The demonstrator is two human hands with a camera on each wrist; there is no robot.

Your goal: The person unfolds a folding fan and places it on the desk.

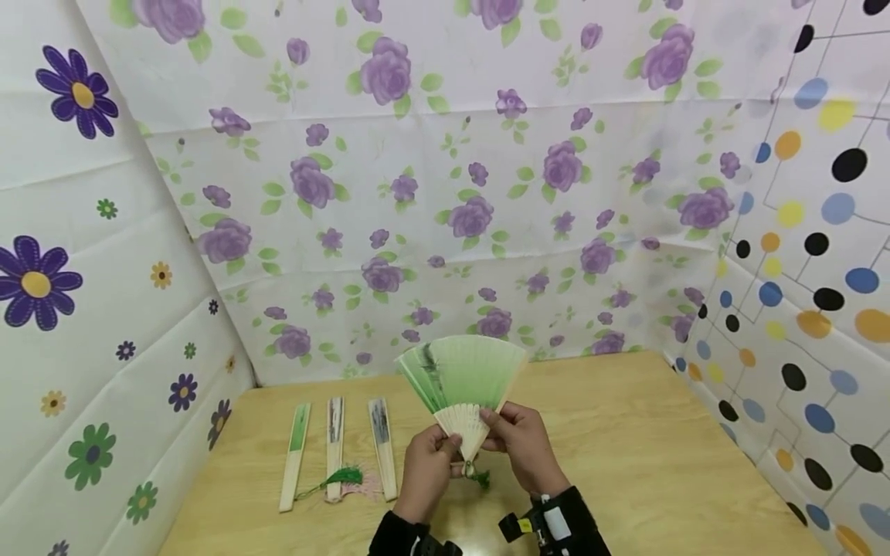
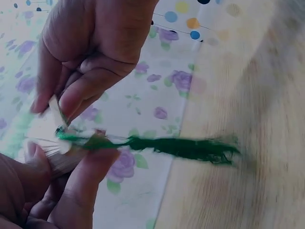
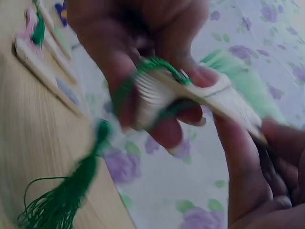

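A green paper folding fan (image 1: 462, 377) is held partly spread above the wooden table (image 1: 626, 448), its pale ribs gathered at the bottom. My left hand (image 1: 433, 457) pinches the ribs near the pivot from the left. From the right, my right hand (image 1: 520, 434) grips the outer ribs. A green tassel (image 2: 186, 147) hangs from the pivot. In the right wrist view the ribs (image 3: 190, 93) sit between the fingers of both hands, with the tassel (image 3: 71, 195) dangling below.
Three closed folding fans (image 1: 335, 448) lie side by side on the table's left part; a green tassel (image 1: 341, 477) and a pink one trail from them. Flowered sheets (image 1: 452, 193) wall the back and left, a dotted sheet (image 1: 820, 309) the right.
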